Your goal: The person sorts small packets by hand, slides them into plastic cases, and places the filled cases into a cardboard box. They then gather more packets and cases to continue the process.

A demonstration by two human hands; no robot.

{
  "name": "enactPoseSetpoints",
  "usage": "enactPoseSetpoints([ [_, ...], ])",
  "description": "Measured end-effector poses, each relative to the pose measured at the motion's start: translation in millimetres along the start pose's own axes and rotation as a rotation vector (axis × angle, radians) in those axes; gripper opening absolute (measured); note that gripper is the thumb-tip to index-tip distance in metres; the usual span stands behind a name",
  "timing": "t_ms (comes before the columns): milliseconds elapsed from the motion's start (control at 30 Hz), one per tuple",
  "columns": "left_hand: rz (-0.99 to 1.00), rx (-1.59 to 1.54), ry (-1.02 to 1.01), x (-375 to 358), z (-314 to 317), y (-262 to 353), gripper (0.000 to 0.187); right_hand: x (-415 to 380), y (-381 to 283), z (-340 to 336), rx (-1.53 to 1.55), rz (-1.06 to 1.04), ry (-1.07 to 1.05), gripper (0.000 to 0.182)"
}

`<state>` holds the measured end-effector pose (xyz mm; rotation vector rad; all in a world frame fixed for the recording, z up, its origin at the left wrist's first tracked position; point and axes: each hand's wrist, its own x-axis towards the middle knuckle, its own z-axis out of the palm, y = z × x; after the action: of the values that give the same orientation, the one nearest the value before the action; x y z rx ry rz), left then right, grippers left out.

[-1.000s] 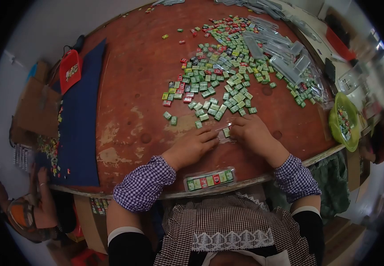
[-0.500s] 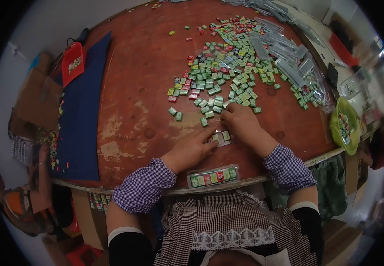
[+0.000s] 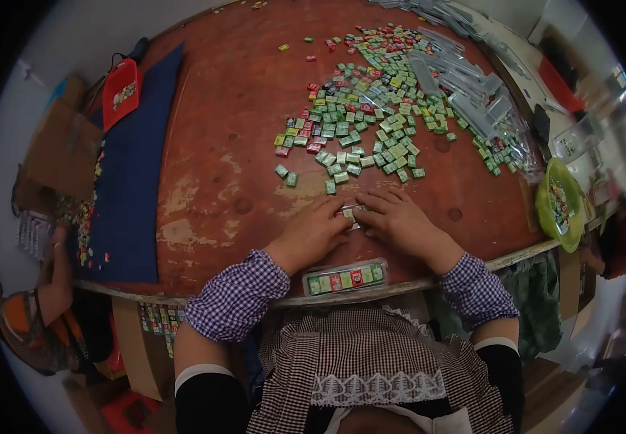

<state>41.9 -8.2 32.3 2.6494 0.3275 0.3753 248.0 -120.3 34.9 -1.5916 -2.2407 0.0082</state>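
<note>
Both hands are over a small clear plastic tray point(image 3: 351, 215) that holds a few small wrapped pieces. My left hand point(image 3: 314, 233) lies at the tray's left side, fingers bent over its edge. From the right, my right hand point(image 3: 404, 223) reaches across the tray with its fingers spread, partly covering it. Just beyond my hands spreads a pile of small green, yellow and red wrapped pieces point(image 3: 342, 130). Nearer my body, a filled clear case point(image 3: 345, 278) with a row of green, red and pale pieces rests at the table edge.
Clear plastic cases point(image 3: 468, 112) are heaped at the back right. A yellow-green bowl point(image 3: 544, 206) stands at the right edge. On the left are a blue cloth point(image 3: 135, 181), a red tray point(image 3: 110, 116) and a person point(image 3: 52, 293) beside cardboard boxes.
My right hand has moved back from the loose pieces onto the small tray, its fingers now spread. My left hand has shifted slightly. The view has moved a little.
</note>
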Motion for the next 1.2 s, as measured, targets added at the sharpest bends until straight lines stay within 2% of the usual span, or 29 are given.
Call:
enactPoseSetpoints([
  [33, -0.015, -0.027, -0.012, 2.3, 0.5, -0.7, 0.039, 0.5, 1.7, 1.0, 0.042, 0.012, -0.018, 0.054],
  [133, -0.044, -0.104, 0.002, 5.9, -8.9, 5.8, 0.047, 6.1, -4.6, -7.9, 0.036, 0.03, -0.034, 0.055],
  [167, 0.014, -0.092, 0.04, 1.8, -14.9, 12.9, 0.052, 4.5, -14.2, -18.0, 0.069, 0.051, -0.074, 0.056],
  [267, -0.051, -0.233, -0.079, -21.3, -34.7, 47.2, 0.056, -7.7, -49.6, -44.9, 0.163, 0.071, -0.184, 0.059],
  [300, -0.034, -0.229, -0.164, -30.9, -33.0, 51.4, 0.063, -14.1, -59.6, -47.1, 0.192, 0.055, -0.217, 0.06],
  [400, -0.137, -0.175, -0.264, -58.8, -28.9, 65.2, 0.066, -28.3, -74.9, -36.2, 0.254, 0.032, -0.258, 0.063],
  [500, -0.127, -0.145, -0.079, -78.3, -11.9, 62.1, 0.067, -30.1, -76.6, -25.6, 0.283, 0.053, -0.316, 0.064],
  [600, -0.27, -0.226, -0.164, -74.6, -17.4, 57.8, 0.066, -17.4, -66.5, -18.9, 0.244, 0.026, -0.326, 0.067],
  [700, -0.207, -0.191, -0.123, -75.9, -11.0, 48.0, 0.069, -15.6, -69.4, -25.9, 0.156, -0.018, -0.373, 0.07],
  [833, -0.159, -0.13, -0.063, -78.6, 0.3, 39.6, 0.072, -20.2, -62.2, -16.9, 0.036, -0.097, -0.261, 0.068],
  [900, -0.045, -0.097, 0.13, -78.2, 6.1, 33.4, 0.062, -11.4, -62.0, -12.3, 0.079, -0.136, -0.196, 0.061],
  [967, -0.238, -0.188, -0.129, -69.1, -7.2, 42.3, 0.067, -6.4, -59.8, -7.0, 0.151, -0.104, -0.206, 0.059],
  [1033, -0.194, 0.04, -0.019, -67.8, -19.6, 59.0, 0.063, -9.0, -65.7, -5.8, 0.104, -0.063, -0.172, 0.059],
  [1133, -0.136, 0.192, 0.298, -58.5, 9.6, 68.3, 0.048, -18.0, -65.7, -11.3, 0.031, -0.062, -0.115, 0.062],
  [1200, -0.205, 0.237, 0.311, -57.1, 16.5, 73.5, 0.03, -13.7, -87.0, -31.8, -0.013, -0.05, -0.142, 0.064],
])
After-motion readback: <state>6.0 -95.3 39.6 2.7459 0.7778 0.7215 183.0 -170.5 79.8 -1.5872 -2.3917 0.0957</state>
